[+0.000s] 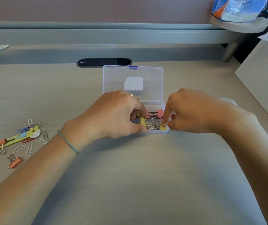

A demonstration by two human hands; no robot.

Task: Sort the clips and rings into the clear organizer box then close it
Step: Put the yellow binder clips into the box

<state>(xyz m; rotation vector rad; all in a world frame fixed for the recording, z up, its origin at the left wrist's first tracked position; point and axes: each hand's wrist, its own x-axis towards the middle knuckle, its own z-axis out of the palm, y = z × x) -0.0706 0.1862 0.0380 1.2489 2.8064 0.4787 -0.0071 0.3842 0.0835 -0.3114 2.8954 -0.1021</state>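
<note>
At table centre both hands, left hand (113, 117) and right hand (193, 112), are pinching yellow binder clips (152, 125) into the organizer box (160, 70); paper clips (32, 138) at nine o'clock are waiting next.

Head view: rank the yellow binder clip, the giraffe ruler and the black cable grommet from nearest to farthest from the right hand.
1. Yellow binder clip: in the box, under the right hand's fingertip.
2. Black cable grommet: at the desk's back, beyond the open lid.
3. Giraffe ruler: far left, among the paper clips.

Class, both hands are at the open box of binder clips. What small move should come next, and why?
Probably the left hand should reach for the orange binder clip lying outside the organizer box, among the paper clips; its lid stands open.
</note>
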